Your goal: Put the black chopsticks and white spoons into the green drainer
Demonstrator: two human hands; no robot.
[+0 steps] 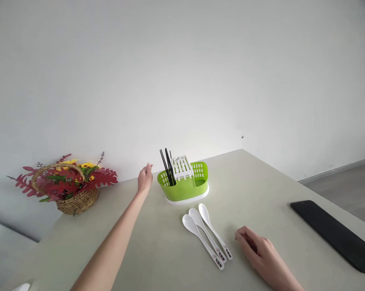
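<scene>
A green cutlery holder [182, 192] with a white base and a white slotted rack [182, 166] stands on the table. Several thin black chopsticks [167, 169] lean upright in its left compartment. Just left of the holder, my left hand [144, 178] is raised with its fingers closed; whether anything is in them is hidden. Three white spoons [205, 236] lie fanned out in front of the holder, bowls toward it. My right hand [255, 247] rests on the table to the right of their handles, its fingers curled in and nothing visible in them.
A wicker basket [78, 202] of red and yellow artificial flowers stands at the left by the wall. On the right lies a long black flat object [330, 232] near the table's edge. A white thing [22, 287] pokes in at the bottom left.
</scene>
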